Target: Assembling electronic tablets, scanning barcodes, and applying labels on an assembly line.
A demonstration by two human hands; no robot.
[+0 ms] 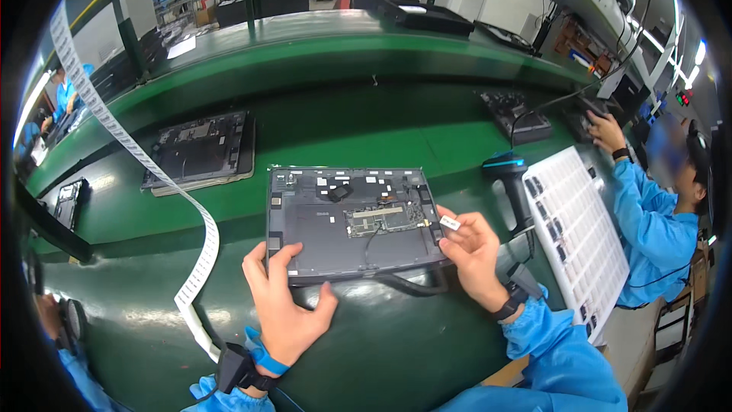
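Observation:
An opened laptop base (351, 221), dark grey with its circuit board showing, lies in front of me on the green bench. My left hand (286, 309) is at its near left corner, fingers spread over the edge and the thumb held apart. Just off the right edge, my right hand (474, 255) pinches a small white label (450, 223) between thumb and fingers. A black cable (415, 284) loops out from under the laptop's near edge.
A white compartment tray (579, 233) with small parts and a black barcode scanner (509, 187) stand at right. A long label strip (145, 160) hangs at left. Other laptop bases (200, 149) lie farther back. A co-worker in blue (656, 221) reaches in at far right.

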